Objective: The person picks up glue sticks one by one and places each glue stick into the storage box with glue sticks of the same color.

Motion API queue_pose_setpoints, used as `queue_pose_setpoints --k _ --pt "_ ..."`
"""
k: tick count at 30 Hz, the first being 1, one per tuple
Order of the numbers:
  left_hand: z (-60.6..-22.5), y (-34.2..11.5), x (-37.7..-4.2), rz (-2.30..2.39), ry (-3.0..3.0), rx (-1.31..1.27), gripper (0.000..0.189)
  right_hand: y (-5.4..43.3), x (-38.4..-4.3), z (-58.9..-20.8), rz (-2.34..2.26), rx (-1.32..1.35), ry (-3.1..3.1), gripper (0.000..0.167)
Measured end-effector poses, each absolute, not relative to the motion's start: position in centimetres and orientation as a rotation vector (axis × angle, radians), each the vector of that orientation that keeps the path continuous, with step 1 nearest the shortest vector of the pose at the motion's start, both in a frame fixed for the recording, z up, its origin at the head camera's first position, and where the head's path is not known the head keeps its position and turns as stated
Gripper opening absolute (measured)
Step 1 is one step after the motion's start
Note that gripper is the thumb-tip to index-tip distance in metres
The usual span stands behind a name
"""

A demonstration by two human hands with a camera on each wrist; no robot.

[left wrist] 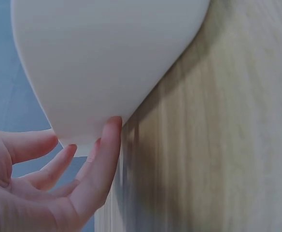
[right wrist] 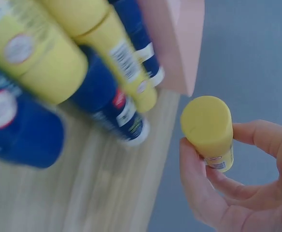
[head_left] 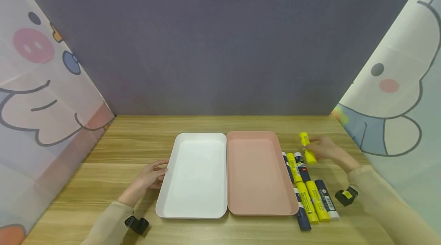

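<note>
A yellow glue stick [head_left: 307, 148] is pinched between the thumb and fingers of my right hand [head_left: 322, 148], held off the table beyond the other sticks. In the right wrist view its round yellow end [right wrist: 206, 121] faces the camera. My left hand [head_left: 150, 176] touches the outer left wall of the white tray [head_left: 194, 176] with its fingertips. Seen from the left wrist, the fingers [left wrist: 102, 164] are loosely extended against the tray wall [left wrist: 107, 63], and the thumb lies near its rim. The pink tray [head_left: 260, 172] stands against the white tray's right side.
Right of the pink tray lie two rows of glue sticks, yellow ones [head_left: 307, 202] and dark blue ones [head_left: 302, 166], close together. Some lie right against the tray's wall. A grey panel [head_left: 220, 46] rises behind the wooden table [head_left: 113, 157], with printed cloths at both sides.
</note>
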State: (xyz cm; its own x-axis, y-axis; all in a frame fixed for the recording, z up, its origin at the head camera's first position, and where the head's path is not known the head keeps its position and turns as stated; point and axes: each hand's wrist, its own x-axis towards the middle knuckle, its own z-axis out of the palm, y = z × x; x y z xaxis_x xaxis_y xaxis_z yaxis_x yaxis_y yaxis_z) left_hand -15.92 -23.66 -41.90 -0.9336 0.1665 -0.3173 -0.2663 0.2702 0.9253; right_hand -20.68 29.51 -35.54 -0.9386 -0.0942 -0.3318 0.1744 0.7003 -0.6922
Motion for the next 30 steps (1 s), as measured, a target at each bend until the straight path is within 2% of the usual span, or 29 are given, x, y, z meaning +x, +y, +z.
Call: queue_pose_setpoints --k 17,30 --pt "-41.8 -23.9 -15.8 1.698 2.201 -0.089 0.05 23.7 -22.0 -33.6 -1.166 -0.066 2.439 0.063" --pt "-41.9 -23.8 -15.8 1.72 2.197 -0.08 0.048 19.4 -23.6 -34.6 -1.248 -0.078 2.369 0.057"
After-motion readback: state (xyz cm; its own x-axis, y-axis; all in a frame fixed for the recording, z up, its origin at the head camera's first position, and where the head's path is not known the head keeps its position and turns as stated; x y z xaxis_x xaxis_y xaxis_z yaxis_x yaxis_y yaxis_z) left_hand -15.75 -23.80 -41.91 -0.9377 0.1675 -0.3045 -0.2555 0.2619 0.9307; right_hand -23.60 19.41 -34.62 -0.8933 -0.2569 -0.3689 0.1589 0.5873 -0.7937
